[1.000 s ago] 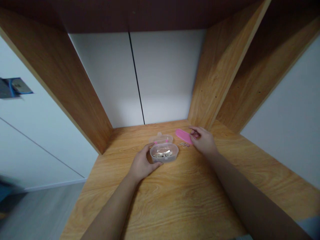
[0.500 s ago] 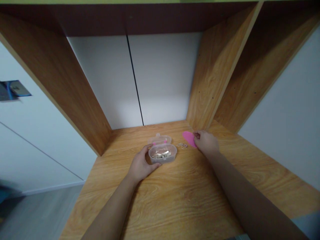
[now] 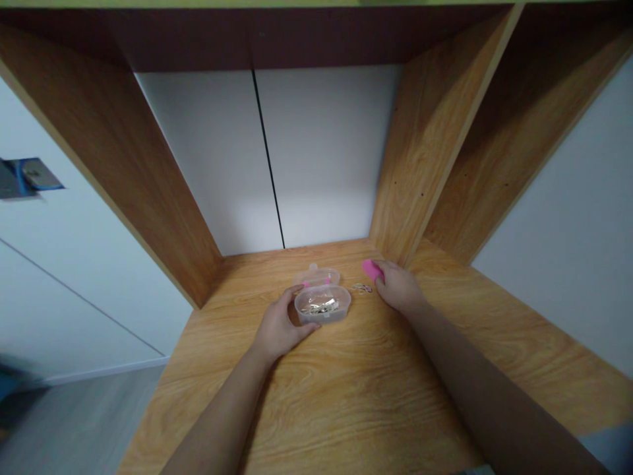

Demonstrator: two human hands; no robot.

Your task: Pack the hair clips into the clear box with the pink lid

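A small clear plastic box [image 3: 324, 305] with its hinged lid [image 3: 319, 274] thrown back stands on the wooden desk [image 3: 346, 382]; small metal clips lie inside it. My left hand [image 3: 279, 326] curls around the box's left side and steadies it. My right hand [image 3: 398, 287] is closed on a flat pink oval piece [image 3: 370, 268], most of which is hidden by the fingers. A few loose metal clips [image 3: 361, 287] lie on the desk between the box and my right hand.
Wooden side panels [image 3: 123, 165] and a divider [image 3: 425, 152] wall in the desk's niche, with a white back panel [image 3: 306, 152] behind. The desk's left edge drops to a grey floor [image 3: 64, 422].
My right hand has drawn the pink piece in and covered more of it, shifting slightly left toward the loose clips. The left hand and box have stayed put.
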